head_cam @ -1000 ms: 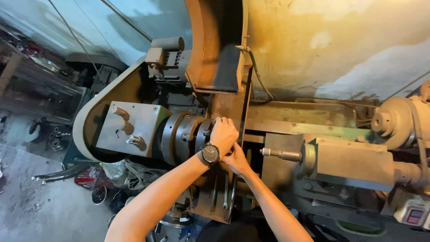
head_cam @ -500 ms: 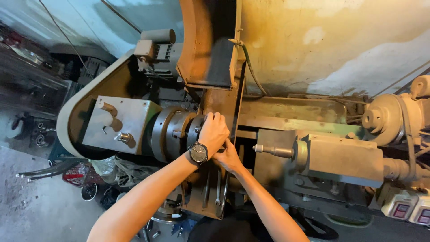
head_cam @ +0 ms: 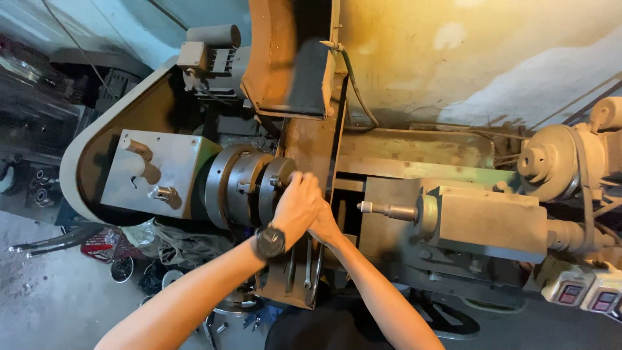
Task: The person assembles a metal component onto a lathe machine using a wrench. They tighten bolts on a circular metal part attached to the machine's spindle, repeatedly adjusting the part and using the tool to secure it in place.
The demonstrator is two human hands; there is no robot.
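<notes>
I look down on an old metal lathe. My left hand, with a black watch on the wrist, is curled over the front disc of the round steel chuck. Tucked just under and behind it, my right hand reaches the same spot; its fingers are hidden by the left hand. What lies between the hands and the chuck face is covered. To the right, the grey tailstock points its slim centre toward my hands, with a gap between.
An orange-brown guard hangs over the chuck. A grey headstock box with levers is at the left. Wrenches lie on a tray below my hands. A pulley unit and switch boxes are at the right; scrap litters the floor.
Both hands stay at the chuck face with hardly any shift. My view has drifted slightly, so the lathe sits a little lower and more to the left in the picture.
</notes>
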